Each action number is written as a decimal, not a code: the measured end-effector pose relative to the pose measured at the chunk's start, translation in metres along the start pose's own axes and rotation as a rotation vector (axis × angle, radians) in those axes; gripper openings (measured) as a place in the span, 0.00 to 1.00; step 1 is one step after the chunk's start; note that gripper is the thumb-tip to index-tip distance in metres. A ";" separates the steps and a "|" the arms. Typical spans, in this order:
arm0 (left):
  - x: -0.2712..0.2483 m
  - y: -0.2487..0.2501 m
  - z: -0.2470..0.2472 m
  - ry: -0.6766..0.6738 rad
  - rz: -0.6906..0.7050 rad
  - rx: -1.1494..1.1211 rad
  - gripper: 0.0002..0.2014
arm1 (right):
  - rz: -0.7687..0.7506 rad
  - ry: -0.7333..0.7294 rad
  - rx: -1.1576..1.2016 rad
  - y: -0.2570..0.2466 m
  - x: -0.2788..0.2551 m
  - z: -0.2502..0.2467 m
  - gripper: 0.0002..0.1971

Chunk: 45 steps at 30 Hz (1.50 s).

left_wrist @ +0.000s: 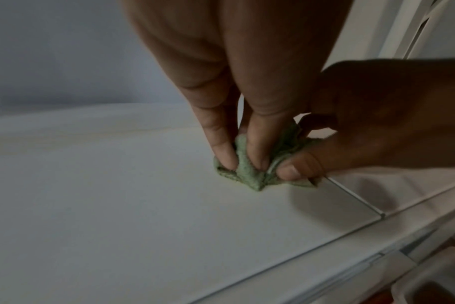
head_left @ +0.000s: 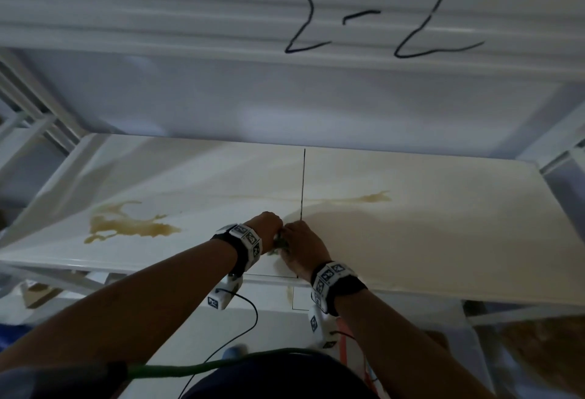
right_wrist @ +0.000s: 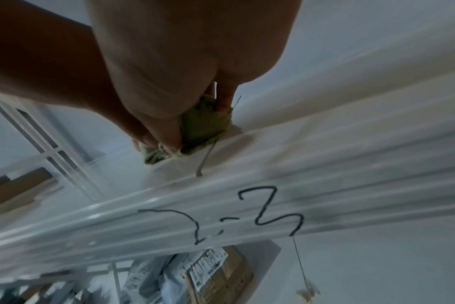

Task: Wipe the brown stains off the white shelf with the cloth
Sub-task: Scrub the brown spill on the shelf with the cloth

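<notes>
Both hands met at the shelf's (head_left: 443, 240) middle seam, near its front edge — the left hand (head_left: 269, 229) and right hand (head_left: 302, 245) each pinched the small green cloth (left_wrist: 247, 172), bunched against the surface. The brown stains (head_left: 126, 227) lay untouched to either side; the step looked like readying the cloth, and next it needed carrying onto a stain — pressed flat.

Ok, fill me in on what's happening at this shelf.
A person is bunching a small green cloth with both hands on the white shelf, near the seam at its middle. The left hand and right hand each pinch the cloth against the surface. A large brown stain lies to the left and a smaller streak to the right, both still unwiped.
</notes>
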<state>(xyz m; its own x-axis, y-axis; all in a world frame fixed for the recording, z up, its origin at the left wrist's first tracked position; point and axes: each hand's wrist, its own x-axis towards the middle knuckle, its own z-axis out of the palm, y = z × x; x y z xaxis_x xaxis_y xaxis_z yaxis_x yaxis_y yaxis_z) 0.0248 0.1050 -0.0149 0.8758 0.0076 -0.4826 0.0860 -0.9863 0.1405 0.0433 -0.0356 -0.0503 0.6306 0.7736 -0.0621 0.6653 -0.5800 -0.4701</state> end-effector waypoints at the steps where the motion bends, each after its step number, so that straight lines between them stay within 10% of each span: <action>1: 0.003 0.001 0.002 0.018 -0.008 -0.004 0.10 | 0.016 0.003 0.003 0.001 0.000 0.000 0.09; 31: 0.076 0.176 0.003 0.210 0.092 -0.051 0.11 | 0.341 0.194 -0.265 0.115 -0.081 -0.061 0.19; 45: 0.013 0.076 0.018 0.206 -0.172 -0.257 0.10 | 0.189 0.078 -0.168 0.025 -0.024 -0.014 0.17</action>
<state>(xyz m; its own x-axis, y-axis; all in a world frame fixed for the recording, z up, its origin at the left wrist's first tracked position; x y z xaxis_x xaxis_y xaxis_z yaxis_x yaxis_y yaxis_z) 0.0338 0.0276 -0.0263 0.9131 0.2283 -0.3380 0.3338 -0.8944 0.2977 0.0503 -0.0723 -0.0478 0.7745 0.6293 -0.0637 0.5858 -0.7517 -0.3030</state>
